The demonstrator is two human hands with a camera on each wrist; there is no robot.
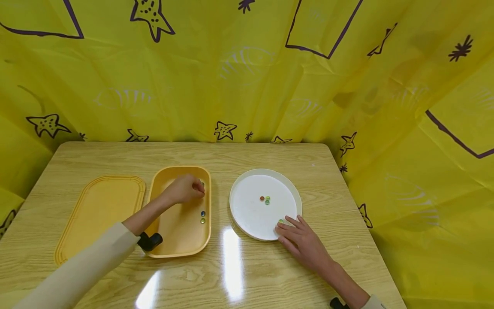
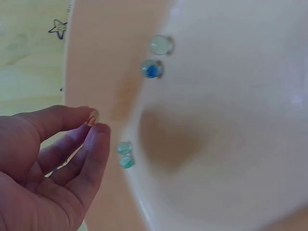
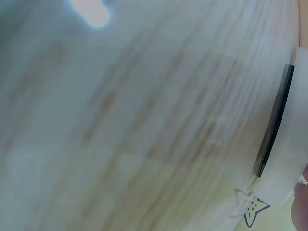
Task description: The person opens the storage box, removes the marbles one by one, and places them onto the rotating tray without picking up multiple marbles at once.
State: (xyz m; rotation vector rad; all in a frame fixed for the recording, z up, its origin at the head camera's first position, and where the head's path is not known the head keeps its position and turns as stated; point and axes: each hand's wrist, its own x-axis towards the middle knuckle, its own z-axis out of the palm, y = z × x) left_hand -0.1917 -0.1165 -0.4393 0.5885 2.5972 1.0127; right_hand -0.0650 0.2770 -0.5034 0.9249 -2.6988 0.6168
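My left hand [image 1: 184, 189] is inside the yellow-orange tub [image 1: 175, 240], near its right wall. In the left wrist view its thumb and fingers pinch an orange-and-white marble [image 2: 93, 117]. Below the hand, along the tub's edge, lie a blue marble [image 2: 152, 69], a pale marble [image 2: 161, 44] and two greenish marbles [image 2: 126, 160]. My right hand [image 1: 305, 244] reaches over the near right rim of the round white tray [image 1: 247, 214]. Its fingers are loosely extended beside a green marble [image 1: 280, 221]; whether they touch it I cannot tell. A reddish marble [image 1: 262, 198] and two greenish marbles [image 1: 267, 202] sit mid-tray.
A flat yellow-orange lid [image 1: 104, 210] lies left of the tub, partly under my left sleeve [image 1: 85, 262]. All stand on a wood-grain table [image 1: 262, 279] with bright reflections at the front. Yellow patterned curtains [image 1: 193, 86] hang behind and to the right.
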